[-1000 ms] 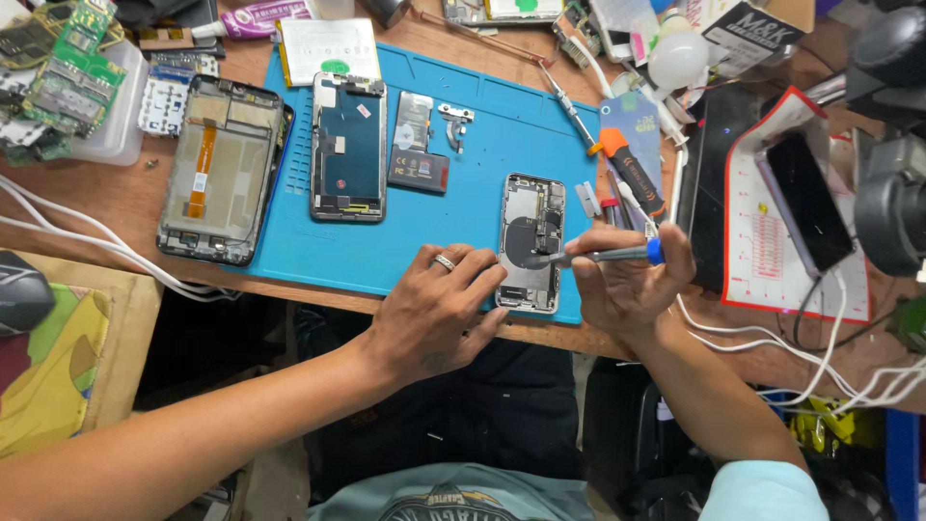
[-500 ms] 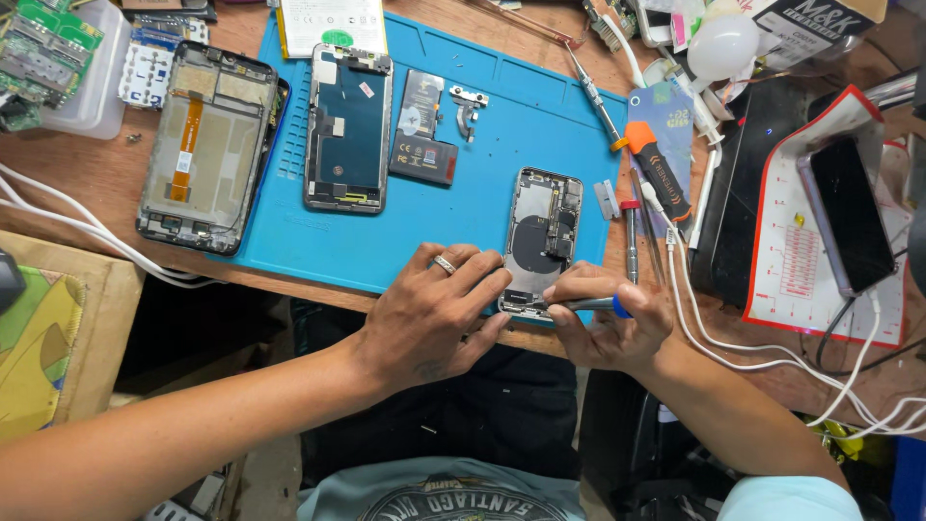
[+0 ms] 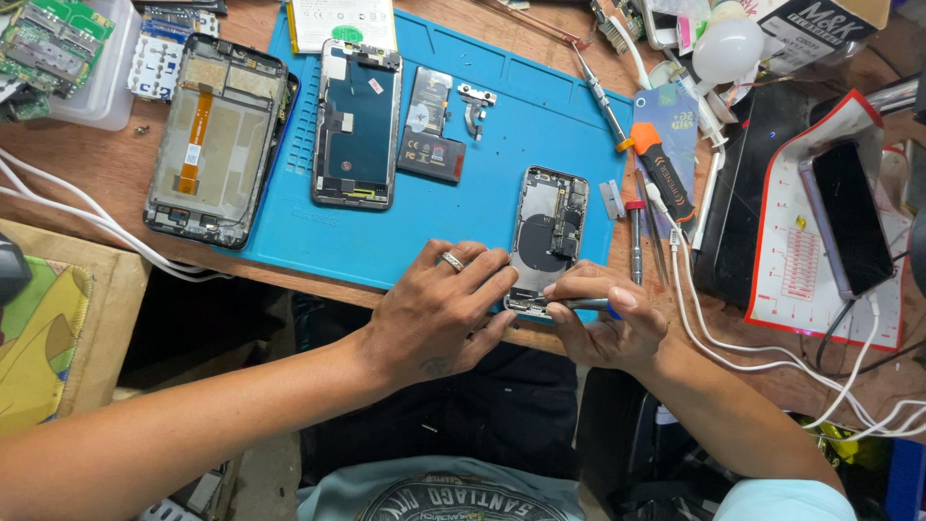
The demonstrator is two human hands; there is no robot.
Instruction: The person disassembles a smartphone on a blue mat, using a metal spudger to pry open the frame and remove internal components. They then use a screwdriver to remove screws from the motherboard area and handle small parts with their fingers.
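Note:
An opened phone body [image 3: 546, 232] with a round black coil lies at the near right edge of the blue work mat [image 3: 453, 207]. My left hand [image 3: 439, 309], with a ring on one finger, rests on the mat and presses its fingertips against the phone's lower left side. My right hand [image 3: 606, 323] grips a thin screwdriver [image 3: 579, 304] with a blue handle end, its tip at the phone's bottom edge.
On the mat lie a phone screen [image 3: 355, 123], a black battery [image 3: 431, 125] and a small metal bracket [image 3: 475, 101]. A larger phone frame [image 3: 214, 135] sits left. Orange-handled tool [image 3: 662, 172], screwdrivers, white cables [image 3: 733, 338] and a dark phone [image 3: 851, 217] crowd the right.
My right hand lowered with the screwdriver from above the phone's right side to its bottom edge. My left hand slid right against the phone. The view moved closer.

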